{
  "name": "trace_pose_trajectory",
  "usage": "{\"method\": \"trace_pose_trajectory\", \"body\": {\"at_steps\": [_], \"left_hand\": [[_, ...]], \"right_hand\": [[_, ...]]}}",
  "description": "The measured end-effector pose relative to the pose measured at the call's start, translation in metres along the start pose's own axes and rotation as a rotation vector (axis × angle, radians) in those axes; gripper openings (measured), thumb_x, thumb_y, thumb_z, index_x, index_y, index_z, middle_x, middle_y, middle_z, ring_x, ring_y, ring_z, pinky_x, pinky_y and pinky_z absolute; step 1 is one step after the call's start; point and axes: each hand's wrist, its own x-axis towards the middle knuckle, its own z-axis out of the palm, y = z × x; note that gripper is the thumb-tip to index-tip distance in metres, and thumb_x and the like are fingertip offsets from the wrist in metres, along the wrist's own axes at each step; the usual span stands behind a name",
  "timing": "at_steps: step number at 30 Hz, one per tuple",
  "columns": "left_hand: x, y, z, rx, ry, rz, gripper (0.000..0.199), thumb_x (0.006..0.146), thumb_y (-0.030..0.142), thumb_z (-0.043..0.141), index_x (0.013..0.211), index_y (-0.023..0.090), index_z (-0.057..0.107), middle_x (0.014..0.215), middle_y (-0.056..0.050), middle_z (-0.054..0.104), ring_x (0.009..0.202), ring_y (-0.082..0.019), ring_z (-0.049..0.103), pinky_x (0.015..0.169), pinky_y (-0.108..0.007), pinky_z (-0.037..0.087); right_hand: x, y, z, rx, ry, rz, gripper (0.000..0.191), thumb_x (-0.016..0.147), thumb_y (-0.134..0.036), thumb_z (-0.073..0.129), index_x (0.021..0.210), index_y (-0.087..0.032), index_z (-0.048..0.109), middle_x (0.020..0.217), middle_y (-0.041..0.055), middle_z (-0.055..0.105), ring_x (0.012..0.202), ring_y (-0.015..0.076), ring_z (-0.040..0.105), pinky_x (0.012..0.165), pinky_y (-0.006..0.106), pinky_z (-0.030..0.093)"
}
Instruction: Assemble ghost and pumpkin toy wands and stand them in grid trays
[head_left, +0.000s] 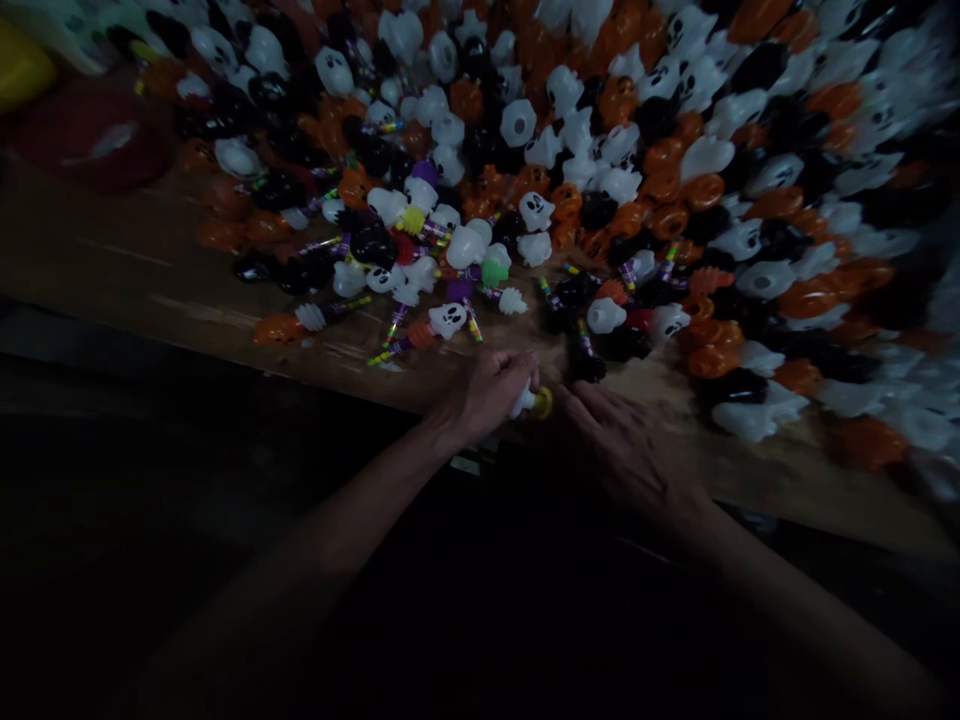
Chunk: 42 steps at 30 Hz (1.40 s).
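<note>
My left hand (501, 388) is closed around a small white plastic piece with a yellow ringed end (538, 402), at the near edge of the table. Most of that piece is covered by the fingers. Just to its right is my right hand (616, 432), with its fingers drawn together and bent toward the yellow end, apart from it. Shadow hides what those fingers hold, if anything. Beyond the hands lie candy-filled tubes with toy heads, among them a white ghost one (448, 319) and an orange pumpkin one (279, 329). A dark one (589, 362) lies close to my right hand.
A big heap of loose white ghost (536, 210), orange and black plastic heads spreads across the back and right of the wooden table (112, 250). A red rounded object (94, 140) and a yellow one (22, 65) stand at the far left. The light is dim.
</note>
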Motion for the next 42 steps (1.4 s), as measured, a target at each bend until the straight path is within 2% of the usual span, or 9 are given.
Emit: {"method": "trace_pose_trajectory", "body": {"at_steps": [11,15,18,22,27,31,34,37,42], "left_hand": [[0.012,-0.010,0.005,0.049,0.014,0.019,0.035,0.081,0.039,0.044,0.054,0.017,0.048,0.045,0.004,0.041,0.039,-0.007,0.039,0.041,-0.020,0.029],[0.010,-0.013,0.003,0.051,0.057,0.062,0.037,0.085,0.042,0.038,0.060,0.018,0.050,0.046,0.004,0.042,0.041,-0.008,0.040,0.042,-0.021,0.030],[0.005,-0.012,0.000,0.063,0.047,0.107,0.039,0.088,0.043,0.034,0.064,0.018,0.051,0.050,0.004,0.044,0.044,-0.008,0.043,0.045,-0.021,0.031],[-0.002,-0.008,0.000,0.104,0.019,0.168,0.034,0.091,0.036,0.033,0.067,0.018,0.051,0.055,0.003,0.046,0.050,-0.009,0.044,0.050,-0.022,0.033],[-0.011,-0.006,0.005,0.181,0.164,0.320,0.034,0.093,0.028,0.031,0.067,0.018,0.049,0.063,0.001,0.050,0.059,-0.012,0.047,0.060,-0.025,0.035],[-0.018,-0.008,0.007,0.193,0.190,0.346,0.035,0.095,0.028,0.028,0.068,0.018,0.048,0.065,0.000,0.052,0.060,-0.011,0.047,0.062,-0.025,0.037],[-0.019,-0.011,0.007,0.229,0.191,0.341,0.035,0.096,0.029,0.028,0.068,0.019,0.047,0.064,0.001,0.050,0.058,-0.011,0.046,0.060,-0.025,0.036],[-0.016,-0.014,0.006,0.254,0.186,0.350,0.033,0.095,0.027,0.028,0.069,0.019,0.045,0.064,0.001,0.048,0.060,-0.012,0.045,0.061,-0.025,0.034],[-0.013,-0.010,0.006,0.228,0.177,0.331,0.032,0.094,0.028,0.031,0.068,0.018,0.046,0.062,0.002,0.046,0.059,-0.010,0.045,0.059,-0.023,0.034]], "right_hand": [[0.007,0.015,0.002,-0.125,-0.044,-0.182,0.032,0.086,-0.010,0.041,0.117,-0.013,0.046,0.093,0.0100,0.057,0.082,0.0217,0.051,0.065,0.032,0.040],[0.009,0.007,0.002,-0.085,-0.053,-0.082,0.040,0.084,-0.009,0.040,0.124,-0.012,0.040,0.097,0.0105,0.058,0.084,0.0214,0.054,0.065,0.032,0.043],[0.009,-0.004,-0.003,-0.078,-0.088,0.042,0.034,0.083,-0.010,0.042,0.117,-0.014,0.044,0.094,0.0091,0.060,0.079,0.0200,0.056,0.060,0.030,0.040],[0.010,-0.013,-0.013,-0.051,-0.170,0.083,0.025,0.081,-0.008,0.045,0.104,-0.015,0.051,0.087,0.0061,0.060,0.072,0.0185,0.057,0.055,0.029,0.035],[0.017,-0.018,-0.018,0.240,-0.145,0.240,0.014,0.084,-0.013,0.045,0.093,-0.018,0.053,0.076,0.0018,0.061,0.054,0.0125,0.050,0.048,0.027,0.028],[0.022,-0.014,-0.016,0.589,-0.097,0.364,0.019,0.091,-0.023,0.040,0.087,-0.019,0.058,0.075,0.0022,0.063,0.061,0.0140,0.056,0.056,0.027,0.038],[0.027,-0.005,-0.016,0.872,-0.186,0.412,0.027,0.092,-0.032,0.040,0.082,-0.020,0.061,0.070,0.0017,0.063,0.058,0.0137,0.055,0.051,0.025,0.041],[0.031,0.001,-0.015,1.071,-0.302,0.526,0.032,0.089,-0.041,0.044,0.072,-0.019,0.061,0.055,-0.0002,0.054,0.043,0.0105,0.045,0.038,0.022,0.033],[0.026,0.003,-0.014,1.272,-0.309,0.590,0.039,0.091,-0.045,0.040,0.066,-0.018,0.054,0.055,-0.0018,0.049,0.043,0.0081,0.039,0.040,0.021,0.033]]}}
